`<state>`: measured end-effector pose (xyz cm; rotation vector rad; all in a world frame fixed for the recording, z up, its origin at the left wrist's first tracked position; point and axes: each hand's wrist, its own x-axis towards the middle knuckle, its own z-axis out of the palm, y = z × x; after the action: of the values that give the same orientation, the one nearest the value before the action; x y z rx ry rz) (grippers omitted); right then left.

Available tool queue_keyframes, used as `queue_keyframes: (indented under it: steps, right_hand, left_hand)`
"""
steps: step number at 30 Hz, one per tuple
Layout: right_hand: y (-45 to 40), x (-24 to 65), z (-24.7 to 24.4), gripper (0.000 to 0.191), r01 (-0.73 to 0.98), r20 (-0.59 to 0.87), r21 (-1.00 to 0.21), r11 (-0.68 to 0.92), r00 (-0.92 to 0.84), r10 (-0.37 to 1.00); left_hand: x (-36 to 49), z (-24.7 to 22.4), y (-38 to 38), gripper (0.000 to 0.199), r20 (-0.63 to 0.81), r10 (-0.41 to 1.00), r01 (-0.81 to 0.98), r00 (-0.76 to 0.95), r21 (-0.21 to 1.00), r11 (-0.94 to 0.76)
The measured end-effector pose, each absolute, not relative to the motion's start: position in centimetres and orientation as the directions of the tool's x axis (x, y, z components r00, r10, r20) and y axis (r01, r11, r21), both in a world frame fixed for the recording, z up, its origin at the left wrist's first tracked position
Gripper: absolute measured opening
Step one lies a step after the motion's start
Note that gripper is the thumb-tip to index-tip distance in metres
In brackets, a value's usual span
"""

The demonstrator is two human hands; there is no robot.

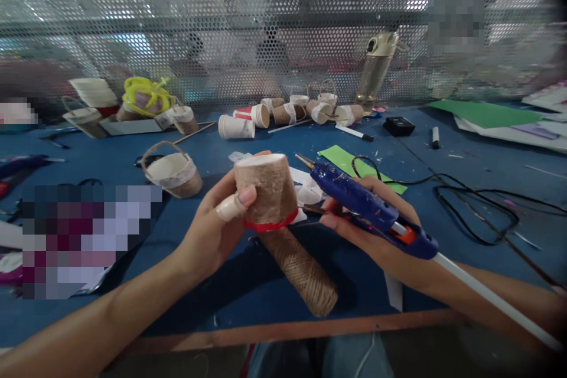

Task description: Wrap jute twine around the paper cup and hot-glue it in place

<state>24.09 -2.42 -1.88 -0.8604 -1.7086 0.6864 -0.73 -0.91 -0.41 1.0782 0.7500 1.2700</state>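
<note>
Left hand [211,233] is gripping a twine-wrapped cup [266,189]; right hand [376,254] is holding a blue glue gun [354,195].

Cup is sitting in the air above the blue table [199,301], white end facing up, red edge [272,225] showing below; left thumb, wearing a wrap [230,208], is pressing its side, fingers curling behind. Right hand is wrapping around the gun, nozzle pointing toward the cup, not touching; cannot tell if right fingertips are also pinching a thin strand near the cup. White glue stick [491,295] is sticking out of the gun's rear. Twine roll [305,271] is lying below the cup; handled basket [175,174] is standing left; green paper strip [336,156] is lying behind the gun.
</note>
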Motion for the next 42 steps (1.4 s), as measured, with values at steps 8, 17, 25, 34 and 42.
queue_keyframes:
  steps: [8,17,25,34,42]
  right_hand:
    - [-2.5,24.1,-1.8,0.021,0.233,0.534,-0.792,0.564,-0.182,0.825]
    - [-2.5,25.0,-1.5,0.019,0.165,0.606,-0.725,0.668,-0.307,0.734]
    - [-2.4,25.7,-2.2,0.027,0.218,0.527,-0.719,0.659,-0.447,0.723]
    - [-2.6,25.9,-2.0,0.028,0.355,0.560,-0.594,0.722,-0.462,0.688]
    - [-2.3,25.9,-2.1,0.028,0.438,0.639,-0.428,0.790,-0.472,0.608]
  left_hand:
    - [-0.5,0.6,-0.9,0.031,0.074,0.947,-0.555,0.313,0.823,0.119]
    - [-0.6,0.2,-0.9,0.035,0.066,0.970,-0.479,0.235,0.876,0.056]
    - [-0.6,0.4,-0.8,0.040,0.107,0.978,-0.500,0.179,0.866,-0.003]
    - [-0.5,-0.1,-0.7,0.037,0.210,0.968,-0.469,0.134,0.874,-0.124]
    - [-0.3,-0.5,-0.7,0.027,0.322,0.942,-0.456,0.095,0.855,-0.246]
